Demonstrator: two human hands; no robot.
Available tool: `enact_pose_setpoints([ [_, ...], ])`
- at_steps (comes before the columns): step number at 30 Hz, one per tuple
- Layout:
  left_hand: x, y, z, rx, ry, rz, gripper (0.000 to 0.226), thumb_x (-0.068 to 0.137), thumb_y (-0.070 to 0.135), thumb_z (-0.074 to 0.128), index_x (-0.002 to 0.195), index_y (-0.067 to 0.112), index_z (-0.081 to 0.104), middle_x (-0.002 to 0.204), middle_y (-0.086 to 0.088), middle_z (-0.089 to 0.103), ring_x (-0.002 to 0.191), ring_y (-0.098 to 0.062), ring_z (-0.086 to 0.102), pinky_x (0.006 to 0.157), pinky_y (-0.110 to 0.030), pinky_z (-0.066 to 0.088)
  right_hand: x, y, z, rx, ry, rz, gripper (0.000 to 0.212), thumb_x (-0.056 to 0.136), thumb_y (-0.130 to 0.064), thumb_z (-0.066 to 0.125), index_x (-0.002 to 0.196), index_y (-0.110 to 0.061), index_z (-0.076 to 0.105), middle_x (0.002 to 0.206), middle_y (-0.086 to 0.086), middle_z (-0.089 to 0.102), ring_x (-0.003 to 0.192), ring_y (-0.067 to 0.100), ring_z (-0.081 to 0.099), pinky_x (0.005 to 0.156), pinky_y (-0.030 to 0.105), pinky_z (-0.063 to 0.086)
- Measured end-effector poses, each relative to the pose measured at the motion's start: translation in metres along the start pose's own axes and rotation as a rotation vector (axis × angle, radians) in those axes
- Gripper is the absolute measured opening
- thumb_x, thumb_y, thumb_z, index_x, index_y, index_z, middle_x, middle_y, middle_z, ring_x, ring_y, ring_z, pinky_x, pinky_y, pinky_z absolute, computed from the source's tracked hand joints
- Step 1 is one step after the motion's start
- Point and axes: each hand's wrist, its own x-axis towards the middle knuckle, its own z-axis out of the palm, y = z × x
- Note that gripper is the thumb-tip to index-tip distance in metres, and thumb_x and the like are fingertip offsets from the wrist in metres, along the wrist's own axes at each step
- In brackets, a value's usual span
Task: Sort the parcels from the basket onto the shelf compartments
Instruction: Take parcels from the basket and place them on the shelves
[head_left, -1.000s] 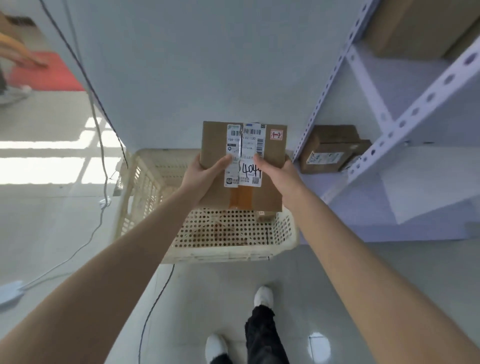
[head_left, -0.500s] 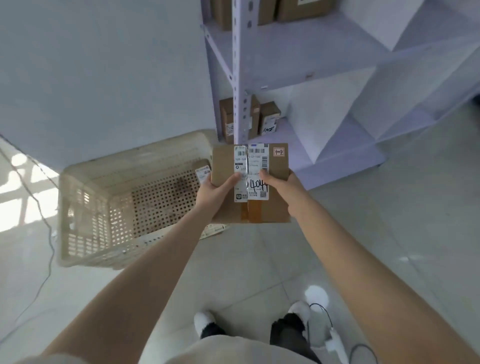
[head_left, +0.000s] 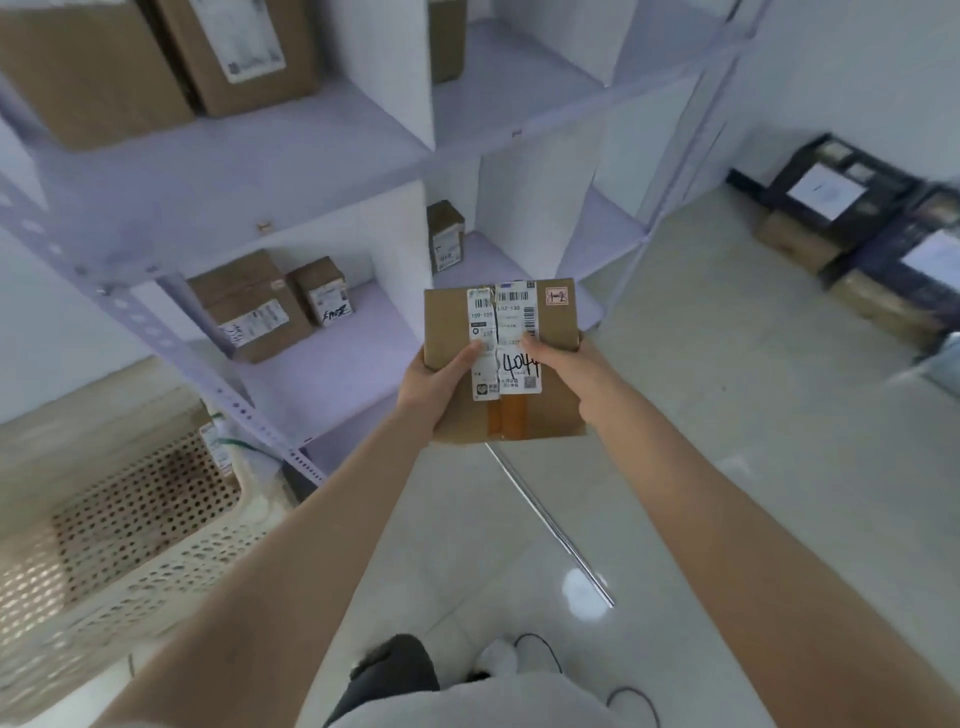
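I hold a brown cardboard parcel (head_left: 556, 332) with white shipping labels, a handwritten "4044" and a small red "1-2" sticker. My left hand (head_left: 434, 387) grips its left edge, thumb on the label. My right hand (head_left: 569, 371) grips the right side, thumb on top. The parcel hovers in front of the lilac shelf (head_left: 332, 374), level with its lowest compartments. The cream perforated basket (head_left: 119, 551) stands on the floor at lower left, with one parcel (head_left: 213, 447) showing at its far corner.
Two parcels (head_left: 249, 306) sit in the lower left compartment, one small box (head_left: 445, 236) in the lower middle one, and big boxes (head_left: 156, 57) on the shelf above. Dark and brown cartons (head_left: 852, 228) are stacked on the floor at right. A metal rod (head_left: 550, 525) lies on the tiles.
My view has swung right from the basket to the shelf front. Both hands keep the same grip on the parcel, which now hangs before the lower compartments.
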Motion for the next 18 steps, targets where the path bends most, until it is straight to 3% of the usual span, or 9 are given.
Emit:
enact_pose_setpoints([
  [2,0.011,0.018,0.025,0.007,-0.009,-0.003,0.054,0.074,0.049,0.079,0.117,0.025,0.057,0.097,0.007,0.071,0.087,-0.01,0.067,0.066,-0.025,0.052,0.012,-0.018,-0.021,0.005,0.004,-0.015,0.12,0.023,-0.071,0.088,0.129,-0.024,0.058,0.119,-0.004,0.07,0.114,0.023,0.063,0.106,0.05,0.044],
  [5,0.032,0.048,0.055,0.017,-0.037,0.043,0.055,0.076,0.048,0.078,0.119,0.025,0.053,0.097,0.008,0.069,0.086,-0.01,0.065,0.065,-0.025,0.05,0.022,-0.056,-0.041,-0.003,0.029,-0.059,0.087,0.057,-0.052,0.089,0.132,-0.023,0.056,0.121,-0.003,0.069,0.114,0.021,0.063,0.106,0.049,0.044],
  [7,0.048,0.072,0.072,0.023,-0.055,0.096,0.051,0.077,0.046,0.077,0.117,0.028,0.051,0.098,0.009,0.068,0.085,-0.008,0.064,0.064,-0.024,0.048,0.036,-0.079,-0.055,0.011,0.069,-0.092,0.074,0.07,-0.041,0.085,0.134,-0.022,0.053,0.121,-0.001,0.069,0.113,0.023,0.064,0.104,0.05,0.046],
  [15,0.101,0.184,0.118,0.076,-0.066,0.354,0.061,0.075,0.052,0.078,0.124,0.025,0.054,0.102,0.012,0.067,0.096,-0.008,0.064,0.077,-0.027,0.05,0.078,-0.193,-0.088,-0.031,0.094,-0.315,0.058,0.079,-0.034,0.08,0.13,-0.024,0.056,0.117,-0.003,0.071,0.11,0.02,0.066,0.102,0.049,0.047],
  [18,0.12,0.221,0.126,0.054,-0.049,0.422,0.066,0.07,0.055,0.08,0.123,0.026,0.056,0.109,0.01,0.069,0.099,-0.011,0.066,0.086,-0.033,0.054,0.094,-0.231,-0.09,-0.03,0.078,-0.389,0.056,0.081,-0.03,0.078,0.131,-0.022,0.055,0.114,-0.003,0.072,0.102,0.017,0.069,0.094,0.045,0.052],
])
